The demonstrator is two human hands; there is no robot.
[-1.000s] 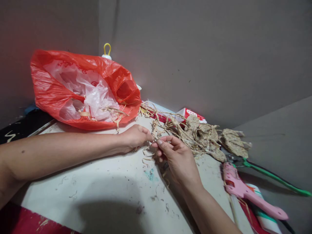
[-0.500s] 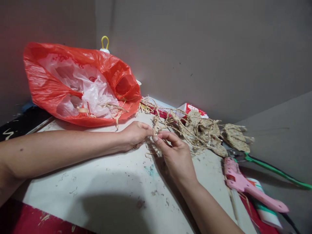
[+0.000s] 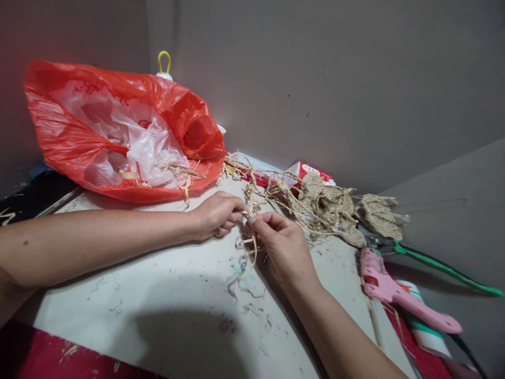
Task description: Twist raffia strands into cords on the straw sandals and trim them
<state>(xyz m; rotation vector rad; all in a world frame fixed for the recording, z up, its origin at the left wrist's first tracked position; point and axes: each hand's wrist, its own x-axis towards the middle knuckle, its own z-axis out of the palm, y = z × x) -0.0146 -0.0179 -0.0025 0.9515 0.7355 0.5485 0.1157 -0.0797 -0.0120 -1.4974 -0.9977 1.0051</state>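
Note:
My left hand (image 3: 221, 213) is closed, its thumb and fingers pinching a thin strand of pale straw-like fibre. Close beside it, my right hand (image 3: 281, 243) pinches the same strand between thumb and forefinger. Loose curly ends of the fibre (image 3: 248, 284) hang below the two hands over the white tabletop. Behind the fingertips lies a tangle of twisted fibre cord (image 3: 292, 197), which runs right into several woven, leaf-like pieces (image 3: 331, 205). Whether the pinched strand joins that tangle cannot be made out.
A red plastic bag (image 3: 185, 113) with white plastic and straw scraps stands at back left. To the right lie a pink glue gun (image 3: 398, 295), green-handled pliers (image 3: 445, 266) and a white-and-green tube (image 3: 428, 334). A red-and-white box (image 3: 315, 172) sits by the wall. Fibre scraps dot the white tabletop (image 3: 177, 295).
My left fingers have curled more tightly around the strand. A longer loose end now dangles below my hands. The whole view has shifted slightly.

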